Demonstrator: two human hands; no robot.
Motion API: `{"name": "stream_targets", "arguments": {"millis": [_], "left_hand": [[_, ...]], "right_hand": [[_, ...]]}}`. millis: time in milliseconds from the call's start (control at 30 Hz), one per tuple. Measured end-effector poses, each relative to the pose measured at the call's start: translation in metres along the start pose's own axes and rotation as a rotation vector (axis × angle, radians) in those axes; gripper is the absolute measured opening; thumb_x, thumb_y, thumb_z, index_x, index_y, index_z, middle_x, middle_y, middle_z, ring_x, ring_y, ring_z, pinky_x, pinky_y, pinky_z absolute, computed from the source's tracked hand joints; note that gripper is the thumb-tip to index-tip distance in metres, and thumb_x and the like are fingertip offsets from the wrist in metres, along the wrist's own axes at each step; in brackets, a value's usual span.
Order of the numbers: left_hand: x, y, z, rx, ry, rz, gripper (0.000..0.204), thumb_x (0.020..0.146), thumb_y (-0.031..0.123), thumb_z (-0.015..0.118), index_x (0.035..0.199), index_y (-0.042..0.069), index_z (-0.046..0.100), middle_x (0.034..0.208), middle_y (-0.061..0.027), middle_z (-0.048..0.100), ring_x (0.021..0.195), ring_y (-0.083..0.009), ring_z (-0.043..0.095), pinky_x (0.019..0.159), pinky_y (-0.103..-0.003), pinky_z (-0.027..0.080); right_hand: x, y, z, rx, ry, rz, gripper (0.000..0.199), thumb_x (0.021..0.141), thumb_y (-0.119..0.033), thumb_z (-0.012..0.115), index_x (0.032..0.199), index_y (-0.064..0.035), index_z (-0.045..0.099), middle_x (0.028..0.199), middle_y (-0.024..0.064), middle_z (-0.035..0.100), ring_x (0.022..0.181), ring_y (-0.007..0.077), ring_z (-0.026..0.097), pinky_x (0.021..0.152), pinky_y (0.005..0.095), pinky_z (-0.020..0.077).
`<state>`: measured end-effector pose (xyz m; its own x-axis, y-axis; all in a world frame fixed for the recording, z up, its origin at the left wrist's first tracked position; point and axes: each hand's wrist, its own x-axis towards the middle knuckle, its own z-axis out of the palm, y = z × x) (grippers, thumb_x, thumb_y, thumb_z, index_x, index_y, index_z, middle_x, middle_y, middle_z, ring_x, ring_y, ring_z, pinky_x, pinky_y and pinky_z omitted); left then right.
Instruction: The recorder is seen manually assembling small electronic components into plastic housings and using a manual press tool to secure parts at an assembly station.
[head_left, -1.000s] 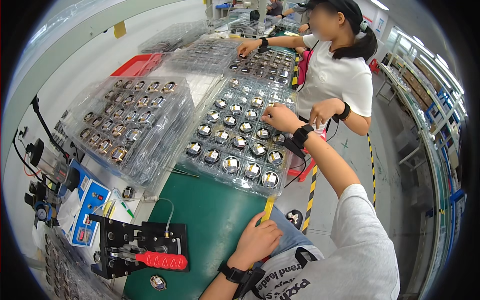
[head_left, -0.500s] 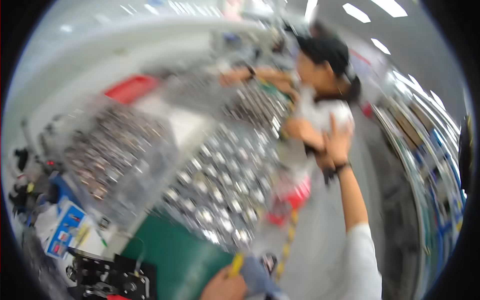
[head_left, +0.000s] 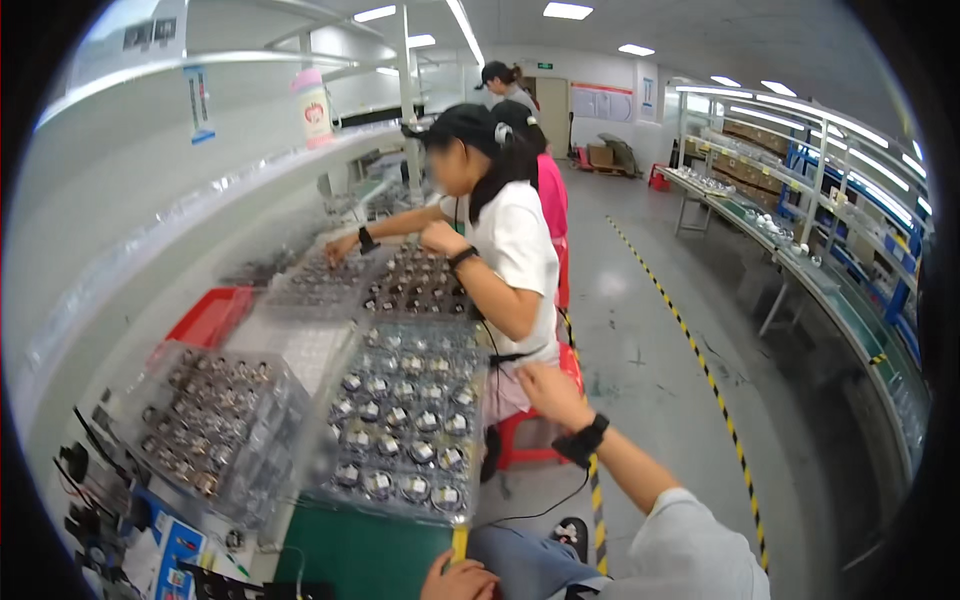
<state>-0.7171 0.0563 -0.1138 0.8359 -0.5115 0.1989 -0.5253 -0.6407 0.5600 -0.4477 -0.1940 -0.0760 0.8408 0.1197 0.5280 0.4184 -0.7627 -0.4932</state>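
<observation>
My right hand [head_left: 552, 395] reaches out from the lower right, a black band [head_left: 583, 440] with a cord on its wrist. Its fingers are curled in with nothing visible in them, in front of the co-worker's pink trousers. At the bottom, my left hand [head_left: 458, 580] is by the table's yellow edge strip [head_left: 460, 544], cut off by the picture's rim. Its fingers look bent and close together; what is under them is hidden. Ahead of it, clear plastic trays [head_left: 400, 425] hold rows of small round metallic parts with pale labels.
Another tray stack [head_left: 215, 425] with brownish parts stands left, near a red bin [head_left: 208, 317]. A seated co-worker [head_left: 510, 240] in white reaches over trays farther along the bench. Green mat [head_left: 350, 550] covers the near bench. A red stool [head_left: 520, 440] and striped floor tape [head_left: 700, 370] are right.
The view has swung and sharpened. My right hand, spread against the co-worker's arm before, is now lower with its fingers curled. My left hand stays by the table edge.
</observation>
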Motion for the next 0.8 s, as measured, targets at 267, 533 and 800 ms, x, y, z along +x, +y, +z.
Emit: {"name": "stream_targets", "arguments": {"millis": [267, 533, 800], "left_hand": [[-0.003, -0.003, -0.004, 0.147, -0.001, 0.082, 0.011, 0.081, 0.022, 0.06, 0.087, 0.017, 0.068, 0.088, 0.0035, 0.065, 0.1, -0.0122, 0.057, 0.105, -0.041, 0.029], [-0.008, -0.003, 0.006, 0.102, 0.038, 0.062, 0.01, 0.081, 0.02, 0.059, 0.083, 0.015, 0.067, 0.086, 0.0031, 0.064, 0.101, -0.0123, 0.056, 0.105, -0.041, 0.029], [-0.015, 0.008, 0.005, 0.187, 0.038, -0.02, 0.026, 0.076, 0.022, 0.063, 0.101, 0.014, 0.064, 0.101, -0.0007, 0.063, 0.108, -0.0146, 0.053, 0.109, -0.043, 0.025]], "right_hand": [[-0.278, 0.042, 0.093, -0.154, -1.448, 0.245, 0.048, 0.084, -0.043, 0.055, 0.108, -0.0017, 0.057, 0.099, 0.0217, 0.063, 0.096, 0.0351, 0.06, 0.086, 0.0433, 0.0464], [-0.321, 0.033, 0.093, -0.301, -1.097, 0.218, 0.048, 0.087, -0.042, 0.054, 0.106, 0.0027, 0.055, 0.108, 0.0241, 0.06, 0.101, 0.0362, 0.058, 0.085, 0.0454, 0.0458], [-0.282, -0.054, 0.077, 0.346, -1.108, -0.267, 0.022, 0.088, -0.015, 0.048, 0.102, -0.0015, 0.06, 0.097, 0.0216, 0.061, 0.091, 0.0363, 0.06, 0.072, 0.0442, 0.0493]]}}
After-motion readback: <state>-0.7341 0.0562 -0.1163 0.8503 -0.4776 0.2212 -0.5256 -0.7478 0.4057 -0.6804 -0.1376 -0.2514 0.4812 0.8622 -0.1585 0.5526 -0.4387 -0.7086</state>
